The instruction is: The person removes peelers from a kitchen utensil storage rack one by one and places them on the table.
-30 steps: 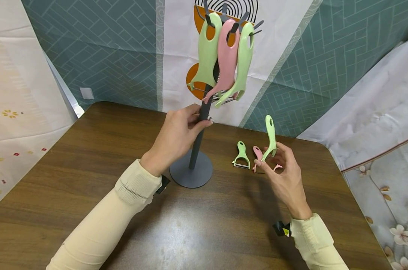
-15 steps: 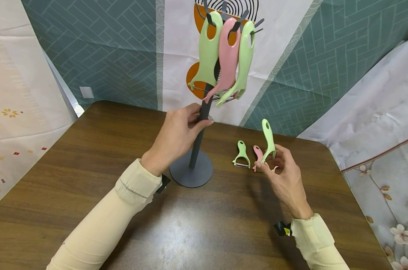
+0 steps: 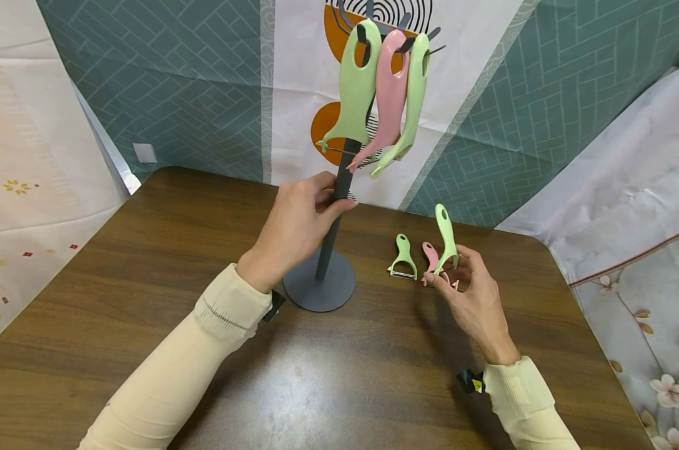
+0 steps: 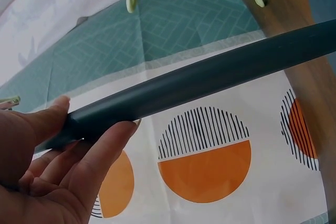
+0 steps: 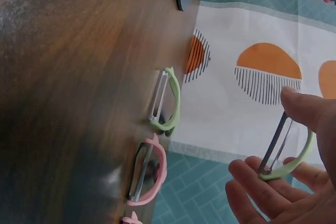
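In the head view my left hand (image 3: 297, 219) grips the dark pole (image 3: 343, 178) of an upright stand between thumb and fingers; the left wrist view shows the same grip. Two green peelers and a pink peeler (image 3: 391, 87) hang from the stand's hooks, the green peeler (image 3: 357, 87) leftmost. On the right, my right hand (image 3: 474, 300) pinches another green peeler (image 3: 446, 234) by the two ends of its blade head, handle pointing up. Beneath and beside it lie a green peeler (image 3: 403, 253) and a pink peeler (image 3: 430, 251) on the table. A further pink peeler (image 5: 132, 219) is mostly cut off.
The stand's round base (image 3: 319, 290) rests on the brown wooden table (image 3: 328, 381). Bare hooks (image 3: 345, 14) stick out at the stand's top. A patterned cloth (image 3: 204, 94) hangs behind the table, and a floral curtain (image 3: 643, 325) on the right.
The hanging peelers have swung slightly to the right, the stand's top turning a little. My right hand's green peeler has dropped slightly and moved a little left. My left hand keeps its place.
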### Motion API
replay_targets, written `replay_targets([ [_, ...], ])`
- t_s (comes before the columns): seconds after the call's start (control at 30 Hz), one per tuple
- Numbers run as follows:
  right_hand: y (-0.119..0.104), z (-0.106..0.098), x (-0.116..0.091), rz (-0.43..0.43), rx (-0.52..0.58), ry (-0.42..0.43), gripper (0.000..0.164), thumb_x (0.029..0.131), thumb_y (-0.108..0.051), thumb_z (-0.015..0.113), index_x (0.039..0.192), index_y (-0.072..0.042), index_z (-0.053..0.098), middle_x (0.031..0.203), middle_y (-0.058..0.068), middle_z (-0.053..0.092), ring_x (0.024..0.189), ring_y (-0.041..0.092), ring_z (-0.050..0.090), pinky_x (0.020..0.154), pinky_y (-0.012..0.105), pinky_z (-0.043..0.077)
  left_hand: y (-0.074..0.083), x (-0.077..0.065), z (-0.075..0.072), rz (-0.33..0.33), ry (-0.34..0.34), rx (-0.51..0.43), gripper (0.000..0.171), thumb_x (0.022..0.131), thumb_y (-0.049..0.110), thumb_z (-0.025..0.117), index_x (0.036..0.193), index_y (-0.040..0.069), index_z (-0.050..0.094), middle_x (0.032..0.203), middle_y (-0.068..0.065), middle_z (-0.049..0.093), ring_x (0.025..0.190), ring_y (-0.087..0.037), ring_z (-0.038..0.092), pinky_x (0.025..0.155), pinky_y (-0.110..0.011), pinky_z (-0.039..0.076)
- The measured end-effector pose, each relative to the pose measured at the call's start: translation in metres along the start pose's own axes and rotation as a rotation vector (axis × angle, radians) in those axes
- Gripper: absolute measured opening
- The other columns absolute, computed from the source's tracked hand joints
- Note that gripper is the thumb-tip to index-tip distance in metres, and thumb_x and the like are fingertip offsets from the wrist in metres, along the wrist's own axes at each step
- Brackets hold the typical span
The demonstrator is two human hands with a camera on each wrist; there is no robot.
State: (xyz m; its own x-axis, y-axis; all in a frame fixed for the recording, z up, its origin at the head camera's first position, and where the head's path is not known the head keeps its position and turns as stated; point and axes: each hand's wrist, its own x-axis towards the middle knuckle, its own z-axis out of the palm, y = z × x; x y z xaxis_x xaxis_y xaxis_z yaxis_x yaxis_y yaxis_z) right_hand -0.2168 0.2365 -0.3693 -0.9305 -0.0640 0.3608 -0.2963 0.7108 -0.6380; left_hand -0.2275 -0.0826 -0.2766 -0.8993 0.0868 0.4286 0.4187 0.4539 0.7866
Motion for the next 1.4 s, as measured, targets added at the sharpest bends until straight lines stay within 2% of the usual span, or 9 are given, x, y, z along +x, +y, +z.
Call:
replay_targets([
  [0.07, 0.001, 0.000, 0.000, 0.002, 0.003, -0.004, 0.060, 0.089, -0.029, 0.081, 0.140, -0.019, 0.051, 0.110, 0.003, 0.067, 0.094, 0.013, 0.068, 0.073, 0.018, 0.046, 0.000, 0.000, 0.000, -0.001, 0.003, 0.001, 0.024, 0.091, 0.024, 0.078, 0.109, 0.009, 0.072, 0.106, -0.007, 0.079, 0.103, -0.015, 0.076, 0.084, -0.034, 0.060],
  [0.2, 0.002, 0.000, 0.001, 0.016, -0.006, -0.012, 0.059, 0.090, -0.031, 0.080, 0.140, -0.018, 0.051, 0.110, 0.006, 0.066, 0.094, 0.009, 0.067, 0.074, 0.018, 0.046, 0.001, 0.000, 0.000, -0.001, 0.004, 0.007, 0.024, 0.091, 0.024, 0.078, 0.109, 0.009, 0.072, 0.106, -0.007, 0.079, 0.103, -0.015, 0.076, 0.084, -0.034, 0.060],
  [0.47, 0.007, -0.001, 0.000, 0.052, -0.029, -0.031, 0.062, 0.090, -0.034, 0.080, 0.141, -0.018, 0.049, 0.109, 0.003, 0.066, 0.094, 0.009, 0.067, 0.077, 0.014, 0.048, 0.001, 0.000, 0.002, 0.001, 0.008, 0.014, 0.024, 0.092, 0.024, 0.078, 0.110, 0.010, 0.072, 0.107, -0.007, 0.079, 0.103, -0.015, 0.076, 0.085, -0.033, 0.060],
  [0.7, 0.011, -0.002, -0.001, 0.089, -0.058, -0.044, 0.060, 0.092, -0.035, 0.077, 0.142, -0.017, 0.048, 0.112, 0.008, 0.069, 0.097, 0.011, 0.066, 0.082, 0.021, 0.050, 0.001, 0.000, 0.003, 0.013, 0.018, 0.028, 0.022, 0.092, 0.025, 0.078, 0.107, 0.011, 0.072, 0.102, -0.006, 0.080, 0.098, -0.013, 0.077, 0.078, -0.032, 0.058],
  [0.9, 0.014, -0.004, -0.001, 0.100, -0.065, -0.044, 0.059, 0.093, -0.035, 0.076, 0.141, -0.014, 0.048, 0.113, 0.011, 0.069, 0.103, 0.026, 0.068, 0.083, 0.017, 0.046, 0.000, -0.001, 0.004, 0.013, 0.022, 0.036, 0.021, 0.092, 0.026, 0.078, 0.106, 0.011, 0.072, 0.100, -0.005, 0.080, 0.095, -0.013, 0.077, 0.073, -0.032, 0.056],
  [0.97, 0.015, -0.004, -0.001, 0.104, -0.071, -0.047, 0.060, 0.093, -0.038, 0.075, 0.141, -0.014, 0.048, 0.113, 0.011, 0.068, 0.106, 0.031, 0.068, 0.086, 0.023, 0.048, 0.000, -0.001, 0.004, 0.013, 0.025, 0.039, 0.020, 0.092, 0.026, 0.078, 0.105, 0.011, 0.072, 0.099, -0.004, 0.080, 0.094, -0.012, 0.077, 0.072, -0.032, 0.055],
  [1.13, 0.017, -0.006, -0.001, 0.126, -0.074, -0.057, 0.062, 0.093, -0.040, 0.074, 0.142, -0.014, 0.047, 0.115, 0.012, 0.068, 0.112, 0.034, 0.068, 0.092, 0.047, 0.049, 0.001, -0.001, 0.004, 0.013, 0.033, 0.049, 0.020, 0.092, 0.026, 0.078, 0.105, 0.011, 0.073, 0.098, -0.004, 0.080, 0.091, -0.012, 0.077, 0.071, -0.031, 0.055],
  [1.27, 0.019, -0.007, -0.001, 0.139, -0.078, -0.060, 0.062, 0.094, -0.038, 0.075, 0.143, -0.012, 0.047, 0.115, 0.013, 0.067, 0.113, 0.035, 0.067, 0.095, 0.051, 0.048, 0.001, -0.001, 0.005, 0.022, 0.044, 0.073, 0.018, 0.093, 0.027, 0.077, 0.101, 0.012, 0.072, 0.094, -0.002, 0.080, 0.084, -0.010, 0.075, 0.067, -0.030, 0.052],
  [1.4, 0.021, -0.010, -0.001, 0.156, -0.107, -0.068, 0.063, 0.094, -0.039, 0.074, 0.143, -0.012, 0.047, 0.114, 0.013, 0.067, 0.113, 0.034, 0.068, 0.093, 0.049, 0.047, 0.001, -0.001, 0.005, 0.032, 0.055, 0.099, 0.018, 0.092, 0.028, 0.078, 0.098, 0.012, 0.072, 0.090, 0.000, 0.080, 0.078, -0.010, 0.072, 0.064, -0.029, 0.050],
])
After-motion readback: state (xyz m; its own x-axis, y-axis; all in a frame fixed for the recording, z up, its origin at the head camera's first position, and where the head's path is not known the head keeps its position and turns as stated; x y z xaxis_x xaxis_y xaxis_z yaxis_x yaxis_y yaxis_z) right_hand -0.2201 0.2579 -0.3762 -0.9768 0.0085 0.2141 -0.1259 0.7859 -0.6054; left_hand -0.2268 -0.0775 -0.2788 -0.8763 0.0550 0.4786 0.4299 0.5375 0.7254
